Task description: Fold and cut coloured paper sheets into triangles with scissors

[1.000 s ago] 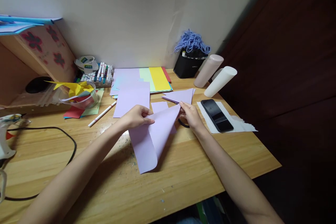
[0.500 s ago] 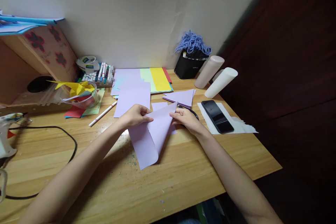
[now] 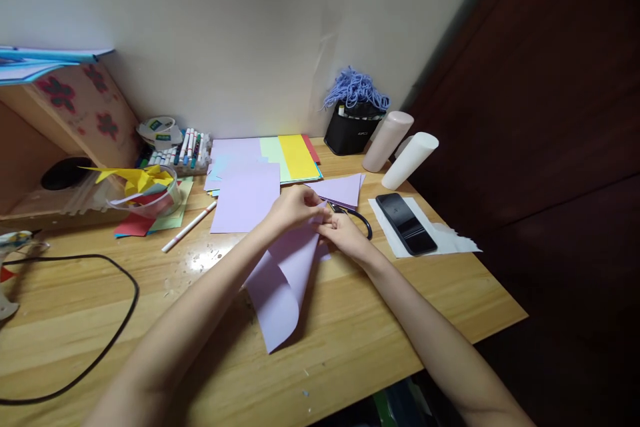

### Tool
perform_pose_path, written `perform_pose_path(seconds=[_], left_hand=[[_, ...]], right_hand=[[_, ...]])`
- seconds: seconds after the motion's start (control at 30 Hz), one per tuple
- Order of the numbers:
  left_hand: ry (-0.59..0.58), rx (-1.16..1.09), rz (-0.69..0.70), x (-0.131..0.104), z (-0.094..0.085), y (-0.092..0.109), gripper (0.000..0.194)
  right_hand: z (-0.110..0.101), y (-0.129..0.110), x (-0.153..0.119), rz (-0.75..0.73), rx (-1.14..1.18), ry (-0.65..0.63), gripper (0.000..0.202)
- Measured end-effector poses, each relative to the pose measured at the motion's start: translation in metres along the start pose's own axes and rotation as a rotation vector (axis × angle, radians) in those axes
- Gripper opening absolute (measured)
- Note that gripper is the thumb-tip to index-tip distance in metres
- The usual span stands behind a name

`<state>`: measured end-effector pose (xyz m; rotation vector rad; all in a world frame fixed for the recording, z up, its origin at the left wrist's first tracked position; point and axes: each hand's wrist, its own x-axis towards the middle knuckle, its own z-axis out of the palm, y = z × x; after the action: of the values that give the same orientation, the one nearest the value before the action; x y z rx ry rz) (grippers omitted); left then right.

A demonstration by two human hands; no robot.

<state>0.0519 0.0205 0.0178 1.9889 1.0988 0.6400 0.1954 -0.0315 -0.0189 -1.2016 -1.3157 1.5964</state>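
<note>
The wooden table runs along the wall, a flower-painted box at its far left. Behind the work, a stack of coloured paper lies against the wall, partly covered by a flat lilac sheet. Nearer, over the middle of the table, is the lilac paper being handled, folded over and curling in a soft bend low down (no crisp crease there that I can see). The left hand and right hand meet at its upper corner, the fingers of both pinching the paper, nearly touching one another. The phone rests on white paper to the right. Just beyond the right hand show the scissors' black handle; left of the flat sheet, a slim marker.
</note>
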Motion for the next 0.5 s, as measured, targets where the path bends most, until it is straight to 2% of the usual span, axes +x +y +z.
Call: perform_pose_path(seconds=[0.07,0.17,0.3,0.5], left_hand=[[-0.002,0.005,0.006,0.011,0.006,0.004,0.028],[0.044,-0.014,-0.008,0.020,0.004,0.005,0.029],[0.161,-0.071,-0.059,0.026,-0.007,0.000,0.031],[0.255,-0.233,-0.152,0.029,-0.030,-0.005,0.033]], right_hand=[[-0.001,-0.002,0.000,-0.003,0.003,0.016,0.022],[-0.003,-0.004,0.000,0.009,0.019,0.036,0.026],[-0.001,-0.004,-0.002,0.005,0.026,-0.024,0.027],[0.012,-0.002,-0.006,0.047,0.043,-0.064,0.030]])
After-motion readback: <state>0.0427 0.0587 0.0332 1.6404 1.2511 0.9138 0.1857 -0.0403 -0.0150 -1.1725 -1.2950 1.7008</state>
